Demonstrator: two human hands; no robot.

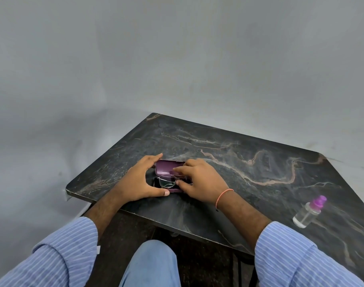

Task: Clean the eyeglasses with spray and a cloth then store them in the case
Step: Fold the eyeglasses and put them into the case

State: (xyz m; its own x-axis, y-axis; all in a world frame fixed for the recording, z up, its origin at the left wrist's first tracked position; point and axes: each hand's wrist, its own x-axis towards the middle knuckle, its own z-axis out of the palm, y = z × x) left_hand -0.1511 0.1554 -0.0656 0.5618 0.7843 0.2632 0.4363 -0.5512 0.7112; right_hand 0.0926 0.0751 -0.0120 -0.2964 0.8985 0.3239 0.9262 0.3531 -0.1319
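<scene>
Your eyeglasses (170,181) lie in the open purple case (169,167), one lens showing clearly over the dark lining of the lower half, the lid standing open behind it. The case sits on the dark marbled tabletop (249,162), near its front-left part and just ahead of your knee.

Your left hand (140,181) wraps the case's left end: the thumb lies along the near edge of the lower half and the forefinger curves over the far side of the lid, so the case sits between them, held. Your right hand (199,180) covers the right part of the case. Its fingers (180,169) reach across the glasses' upper rim and the thumb meets the frame by the bridge, so the frame is pinched lightly between them. The right lens is hidden under that hand.

Counting what you have: one pair of eyeglasses, one case, one spray bottle (308,212). The bottle is clear with a purple top; it stands well apart from the case, far to your right near the tabletop's front edge, touched by neither hand. You wear one orange thread band (223,196) on your right wrist and striped blue sleeves (291,255) on both arms.
</scene>
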